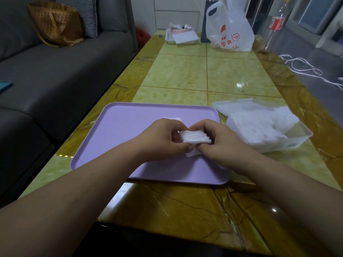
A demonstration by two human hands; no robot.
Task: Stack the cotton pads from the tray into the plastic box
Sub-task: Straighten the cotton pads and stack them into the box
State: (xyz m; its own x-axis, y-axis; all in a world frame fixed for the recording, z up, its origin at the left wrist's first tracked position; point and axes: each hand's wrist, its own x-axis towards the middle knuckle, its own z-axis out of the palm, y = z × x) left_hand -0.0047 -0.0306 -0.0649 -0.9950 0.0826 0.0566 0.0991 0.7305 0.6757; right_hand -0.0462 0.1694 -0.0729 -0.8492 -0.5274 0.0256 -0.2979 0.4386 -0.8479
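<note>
Looks like we're nearly done. The plastic box (304, 135), on the tabletop (185, 75) just right of the purple tray (120, 127), is already packed with white pads. Our left hand (163, 140) and right hand (219, 143) pinch a small stack of cotton pads (194, 138) above the tray, fingers curled round its ends. Left to move: this stack, one loose pad (191, 153) underneath, maybe another behind.

Bare hands, bare forearms in the foreground.
Left hand (163, 138) and right hand (219, 143) are both bare, thumbnails showing just under the grip; back from it, left forearm (83, 182) and right forearm (278, 179) are unclothed.
</note>
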